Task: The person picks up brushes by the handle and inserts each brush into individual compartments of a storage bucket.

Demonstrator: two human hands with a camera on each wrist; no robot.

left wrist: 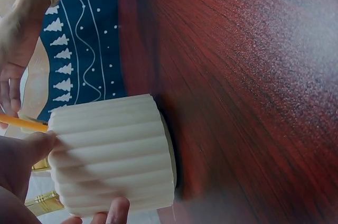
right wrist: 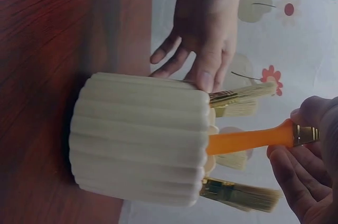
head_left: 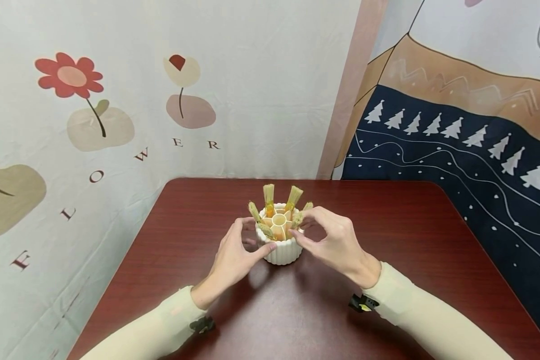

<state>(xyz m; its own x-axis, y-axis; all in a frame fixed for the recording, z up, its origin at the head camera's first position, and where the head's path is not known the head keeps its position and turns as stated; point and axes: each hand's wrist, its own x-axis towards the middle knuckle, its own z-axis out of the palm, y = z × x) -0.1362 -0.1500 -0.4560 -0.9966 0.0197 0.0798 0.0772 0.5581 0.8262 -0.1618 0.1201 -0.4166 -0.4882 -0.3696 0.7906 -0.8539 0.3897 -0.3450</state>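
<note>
A white ribbed pot with a divided insert stands on the table, several bristle brushes upright or leaning in it. My left hand holds the pot from the left, thumb at the rim and fingers along its side. In the right wrist view, my right hand pinches a flat brush by its orange handle, near the metal band. That brush's lower end is inside the pot, hidden by the wall; its bristles are hidden by the hand there. Other brushes lean outward around the rim.
The dark red wooden table ends at a back edge close behind the pot. A flower-printed cloth hangs behind and to the left, a navy tree-printed cloth to the right. Dark wrist devices sit under both sleeves.
</note>
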